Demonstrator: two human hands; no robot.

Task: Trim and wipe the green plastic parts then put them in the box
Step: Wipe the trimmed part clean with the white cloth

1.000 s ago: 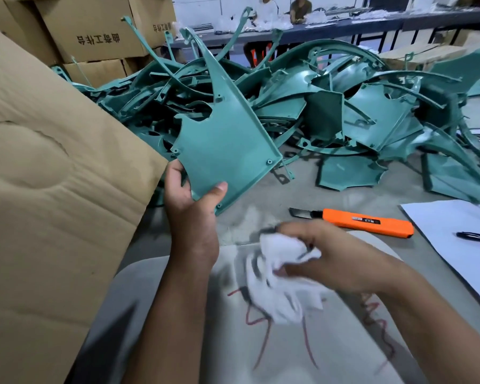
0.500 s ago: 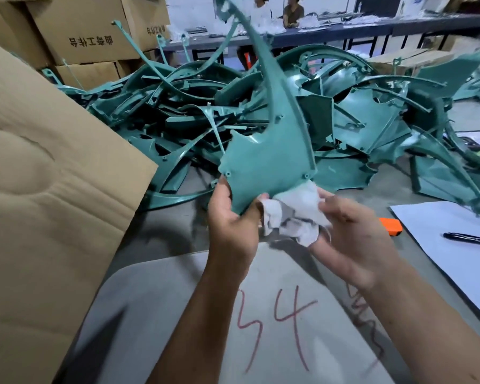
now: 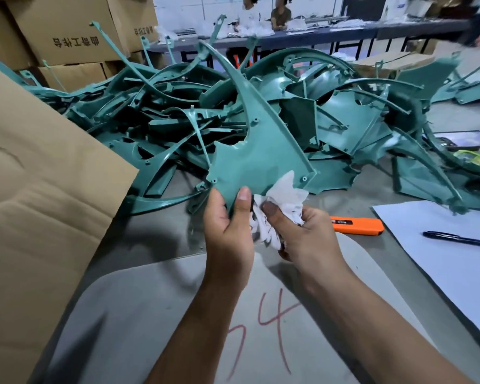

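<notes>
My left hand (image 3: 227, 225) grips the lower corner of a green plastic part (image 3: 258, 159), a flat panel with a long curved spike pointing up. My right hand (image 3: 302, 234) holds a crumpled white cloth (image 3: 281, 200) against the part's lower right edge. Behind them a big heap of green plastic parts (image 3: 344, 117) covers the table. The open cardboard box flap (image 3: 45, 189) stands at the left.
An orange utility knife (image 3: 358, 225) lies on the table right of my hands. A white sheet (image 3: 441, 245) with a black pen (image 3: 460, 239) is at the right, a phone (image 3: 466, 139) beyond it. Stacked cartons (image 3: 67, 31) stand at the back left. People sit at a far table.
The part has been raised and turned upright in my left hand. My right hand brought the cloth up from the board to the part's lower edge, uncovering the knife.
</notes>
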